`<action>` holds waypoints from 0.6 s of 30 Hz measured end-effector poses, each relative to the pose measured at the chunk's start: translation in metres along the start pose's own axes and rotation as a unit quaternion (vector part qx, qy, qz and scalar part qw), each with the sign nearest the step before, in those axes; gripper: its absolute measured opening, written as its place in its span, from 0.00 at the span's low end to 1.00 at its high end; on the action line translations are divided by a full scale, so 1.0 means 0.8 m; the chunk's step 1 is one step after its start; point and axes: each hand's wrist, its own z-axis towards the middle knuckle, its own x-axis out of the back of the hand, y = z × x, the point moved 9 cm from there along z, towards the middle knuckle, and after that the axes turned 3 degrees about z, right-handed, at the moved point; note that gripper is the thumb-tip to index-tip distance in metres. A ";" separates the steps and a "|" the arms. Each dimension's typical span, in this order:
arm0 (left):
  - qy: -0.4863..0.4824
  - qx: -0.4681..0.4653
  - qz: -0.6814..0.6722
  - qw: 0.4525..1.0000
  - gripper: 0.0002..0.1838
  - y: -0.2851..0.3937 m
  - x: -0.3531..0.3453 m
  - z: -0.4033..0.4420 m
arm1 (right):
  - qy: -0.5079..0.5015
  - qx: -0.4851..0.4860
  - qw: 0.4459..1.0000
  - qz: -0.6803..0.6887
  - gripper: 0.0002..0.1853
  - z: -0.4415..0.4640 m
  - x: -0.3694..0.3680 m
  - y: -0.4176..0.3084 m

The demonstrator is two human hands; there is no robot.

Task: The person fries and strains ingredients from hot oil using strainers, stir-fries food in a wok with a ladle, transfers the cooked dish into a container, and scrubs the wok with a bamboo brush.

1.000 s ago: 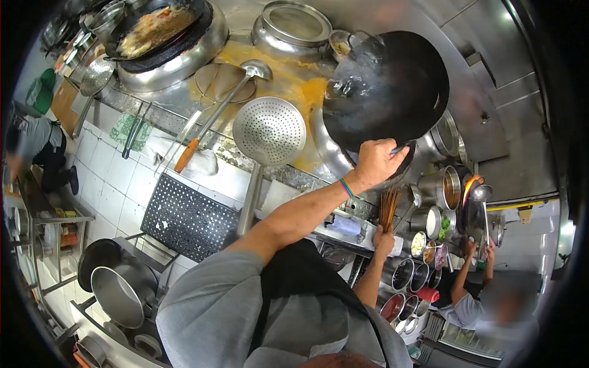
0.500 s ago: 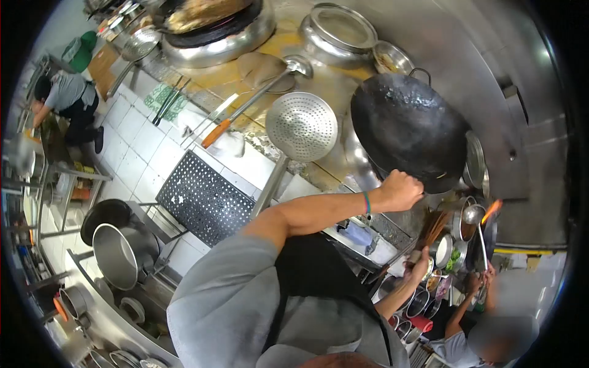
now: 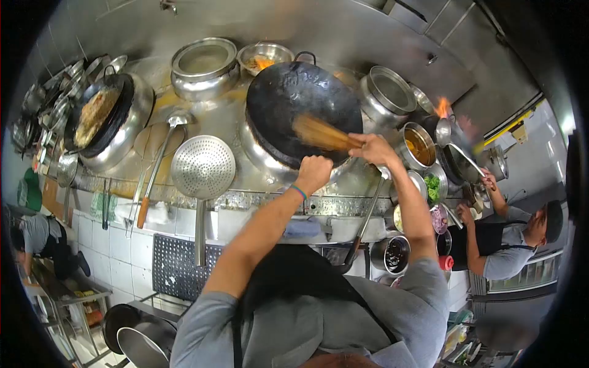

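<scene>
Since the earlier frame: wok (image 3: 294, 92) settled from its tilt onto the metal ring (image 3: 261, 158); brush (image 3: 322, 132) swung from beside the pots to over the wok's bowl. Motion blur; could not tell whether the bristles touched.

Right hand (image 3: 374, 149) gripped the brush by its near end, presumably to leave its length free for scrubbing. Left hand (image 3: 316, 173) was clenched at the near rim, probably steadying the wok by a handle its fingers hid.

Outward: strainer (image 3: 203, 165) just left on the steel tabletop (image 3: 211, 119), handle jutting over the front edge, likely for easy reach. A long-handled utensil (image 3: 369, 213) lay between the forearms; a sauce pot (image 3: 417, 130) crowded the right wrist. Farther right, a co-worker's hand (image 3: 489, 180) held a ladle (image 3: 467, 158) near a flame.
</scene>
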 end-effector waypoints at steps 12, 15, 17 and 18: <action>-0.054 0.052 0.010 0.997 0.14 0.006 0.026 0.004 | 0.278 -0.203 0.936 -0.067 0.30 0.159 0.118 0.092; -0.053 0.049 0.019 0.997 0.13 0.008 0.022 0.004 | 0.593 -0.021 0.796 -0.119 0.35 0.169 0.024 0.044; -0.052 0.044 0.027 0.997 0.13 0.011 0.015 0.006 | 0.260 -0.232 0.936 0.056 0.32 0.209 -0.084 0.036; -0.058 0.044 0.025 0.997 0.13 0.013 0.020 0.006 | 0.199 -0.200 0.956 0.080 0.32 0.221 -0.140 0.015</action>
